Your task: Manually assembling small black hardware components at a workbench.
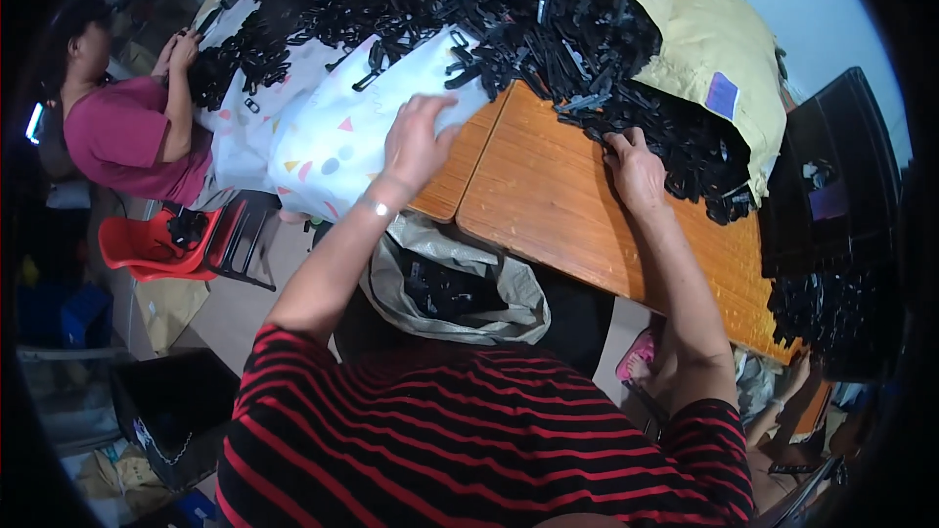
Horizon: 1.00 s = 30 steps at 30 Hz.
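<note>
A broad heap of small, slim black plastic pieces [567,34] covers the far side of the wooden table [548,205]. My left hand [419,142] hovers by the edge of a white cloth with coloured shapes [337,137], its fingers apart and holding nothing. A few black pieces lie on that cloth beyond it. At the near edge of the heap, my right hand [638,174] has its fingers curled together against the black pieces. What lies between those fingertips is hidden.
Yellowish sacks [704,39] slump over the heap at the back right. Below the table edge, an open pale sack [528,303] holds dark contents. A co-worker in a maroon shirt [127,142] sits at the left, near a red chair [147,244]. Another person's arm [782,401] shows at lower right.
</note>
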Available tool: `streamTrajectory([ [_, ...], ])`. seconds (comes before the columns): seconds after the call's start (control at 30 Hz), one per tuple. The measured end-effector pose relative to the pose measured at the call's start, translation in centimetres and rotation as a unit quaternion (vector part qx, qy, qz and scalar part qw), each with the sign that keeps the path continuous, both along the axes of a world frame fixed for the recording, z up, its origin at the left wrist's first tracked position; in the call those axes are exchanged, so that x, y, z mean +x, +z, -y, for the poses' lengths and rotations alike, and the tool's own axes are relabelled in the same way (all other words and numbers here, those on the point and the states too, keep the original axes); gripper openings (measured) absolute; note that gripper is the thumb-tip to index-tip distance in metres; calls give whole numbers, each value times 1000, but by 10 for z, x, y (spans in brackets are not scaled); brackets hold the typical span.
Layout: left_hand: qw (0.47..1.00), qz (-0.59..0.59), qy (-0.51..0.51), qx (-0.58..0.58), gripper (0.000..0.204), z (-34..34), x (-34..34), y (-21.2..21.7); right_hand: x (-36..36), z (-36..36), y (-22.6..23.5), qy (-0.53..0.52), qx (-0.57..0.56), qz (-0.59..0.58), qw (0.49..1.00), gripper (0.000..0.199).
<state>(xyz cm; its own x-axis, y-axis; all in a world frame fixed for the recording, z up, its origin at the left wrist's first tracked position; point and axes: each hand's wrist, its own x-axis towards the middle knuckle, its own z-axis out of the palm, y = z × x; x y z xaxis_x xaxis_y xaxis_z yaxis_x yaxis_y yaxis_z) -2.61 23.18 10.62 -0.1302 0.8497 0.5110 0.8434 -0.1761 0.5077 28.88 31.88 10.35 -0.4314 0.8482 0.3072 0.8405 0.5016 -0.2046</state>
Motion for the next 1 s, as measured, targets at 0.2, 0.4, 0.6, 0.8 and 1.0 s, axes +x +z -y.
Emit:
streamTrajectory([
  [0.2, 997, -12, 55, -50, 32, -78, -7, -13, -28, -18, -11, 30, 37, -44, 998, 20],
  [0.4, 997, -18, 56, -48, 25, -82, 10, -28, -53, -24, -18, 56, 32, -86, 994, 20],
  [0.6, 995, 86, 15, -46, 22, -51, 19, -30, -63, -10, -10, 104, -19, -106, 989, 19],
  [0.8, 981, 182, -26, -59, 21, -14, 43, -34, -69, -1, -3, 122, 18, -74, 990, 19],
  [1.0, 963, 247, -32, -108, 23, -3, 48, -25, -76, 0, -1, 123, -34, -30, 991, 19],
])
